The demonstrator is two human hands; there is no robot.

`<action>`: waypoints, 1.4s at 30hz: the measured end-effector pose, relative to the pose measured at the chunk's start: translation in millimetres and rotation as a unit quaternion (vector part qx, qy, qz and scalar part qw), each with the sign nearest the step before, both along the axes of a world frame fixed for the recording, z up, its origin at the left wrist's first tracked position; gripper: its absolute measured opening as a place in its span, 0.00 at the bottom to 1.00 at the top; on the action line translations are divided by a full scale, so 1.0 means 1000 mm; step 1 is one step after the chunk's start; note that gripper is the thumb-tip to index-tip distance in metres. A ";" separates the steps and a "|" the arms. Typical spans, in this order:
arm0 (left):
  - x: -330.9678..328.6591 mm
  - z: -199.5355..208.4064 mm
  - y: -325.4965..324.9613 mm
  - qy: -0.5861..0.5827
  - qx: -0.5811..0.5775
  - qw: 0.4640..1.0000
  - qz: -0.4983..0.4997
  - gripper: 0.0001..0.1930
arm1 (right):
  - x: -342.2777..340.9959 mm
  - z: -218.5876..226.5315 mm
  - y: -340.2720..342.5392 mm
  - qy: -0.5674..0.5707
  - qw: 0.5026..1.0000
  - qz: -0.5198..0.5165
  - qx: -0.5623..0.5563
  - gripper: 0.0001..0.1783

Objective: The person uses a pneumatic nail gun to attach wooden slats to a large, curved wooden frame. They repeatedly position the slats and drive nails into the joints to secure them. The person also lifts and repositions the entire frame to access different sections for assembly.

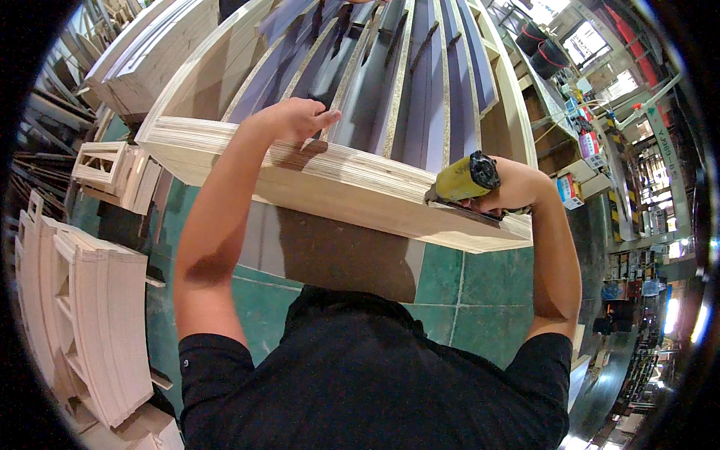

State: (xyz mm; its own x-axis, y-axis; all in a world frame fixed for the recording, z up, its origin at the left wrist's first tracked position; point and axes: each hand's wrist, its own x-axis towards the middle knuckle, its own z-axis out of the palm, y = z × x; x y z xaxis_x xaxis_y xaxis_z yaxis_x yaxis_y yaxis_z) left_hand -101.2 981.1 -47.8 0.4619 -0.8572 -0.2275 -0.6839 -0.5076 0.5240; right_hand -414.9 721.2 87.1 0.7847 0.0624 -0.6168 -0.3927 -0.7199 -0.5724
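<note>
My right hand [517,182] is wrapped round a yellow-green nail gun [463,182] with a black end cap. The tool rests at the right part of a stack of pale wooden frames [337,196], whose layered edges run across in front of me. Over the stack's near top edge, left of the middle, my left hand [298,120] is loosely bent, thumb and fingers somewhat apart, with nothing seen in it. Its shadow falls on the wood just below. Inside the frames stand several long grey-purple boards [426,97] with speckled edges, pointing away from me.
Stacked pale wooden frames [105,315] stand at the left, with a smaller stack [112,169] behind. More boards [150,67] lie at the far left. A workbench [551,105] with boxes and black buckets [547,56] is on the right. A brown sheet [337,255] lies on the green floor.
</note>
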 end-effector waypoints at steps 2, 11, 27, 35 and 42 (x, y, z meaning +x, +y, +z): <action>-0.012 0.010 0.009 -0.010 0.004 1.000 -0.005 0.33 | -0.002 -0.001 -0.001 -0.019 1.000 0.004 0.007 0.29; -0.032 -0.015 0.046 -0.282 -0.149 0.948 0.017 0.32 | 0.000 -0.004 -0.003 -0.051 0.998 0.041 0.024 0.30; -0.038 -0.003 0.043 -0.266 -0.161 0.950 -0.032 0.30 | -0.001 -0.008 -0.003 -0.061 0.998 0.018 0.023 0.26; -0.040 -0.002 0.043 -0.247 -0.168 0.954 -0.026 0.28 | -0.002 -0.008 -0.002 -0.065 0.997 0.015 0.027 0.25; -0.039 -0.006 0.043 -0.256 -0.175 0.951 -0.013 0.27 | -0.001 -0.005 -0.001 -0.081 0.996 0.037 0.023 0.24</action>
State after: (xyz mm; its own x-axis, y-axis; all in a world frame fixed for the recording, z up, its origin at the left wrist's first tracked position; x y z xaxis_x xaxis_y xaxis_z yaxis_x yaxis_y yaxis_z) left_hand -140.3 1024.0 -53.4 0.4130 -0.8517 0.3224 -0.9047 -0.3431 0.2525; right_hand -416.2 719.9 82.3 0.8659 0.1498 -0.4773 -0.2386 -0.7150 -0.6572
